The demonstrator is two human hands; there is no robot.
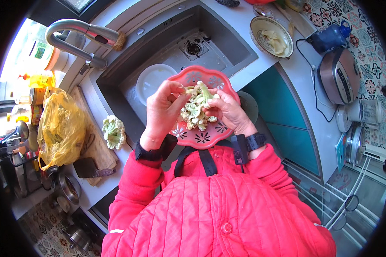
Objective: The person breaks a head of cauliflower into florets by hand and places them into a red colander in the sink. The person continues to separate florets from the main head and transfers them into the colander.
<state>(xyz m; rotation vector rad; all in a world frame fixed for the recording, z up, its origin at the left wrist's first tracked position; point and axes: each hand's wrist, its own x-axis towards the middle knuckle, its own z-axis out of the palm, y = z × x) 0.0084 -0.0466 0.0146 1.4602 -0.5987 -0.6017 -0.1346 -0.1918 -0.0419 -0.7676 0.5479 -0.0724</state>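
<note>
Over a pink plastic basket with flower-shaped cutouts [203, 138], both my hands work on cauliflower. My right hand [227, 107] grips a cauliflower floret [206, 93] by its pale stem. Pinched between the thumb and fingers of my left hand [165, 107] is a small piece of cauliflower, mostly hidden by the fingertips. Several cut florets [196, 119] lie in the basket below. A larger cauliflower chunk [114, 132] rests on the counter left of the sink, its cut stem side up.
The grey sink [128, 77] holds a white plate [156, 80]; dark scraps lie around its drain [193, 48]. A faucet [93, 33] arches at the upper left. A yellow plastic bag [62, 128], a cutting board [99, 154] and a cleaver [87, 168] are at left. A bowl [271, 37] stands right.
</note>
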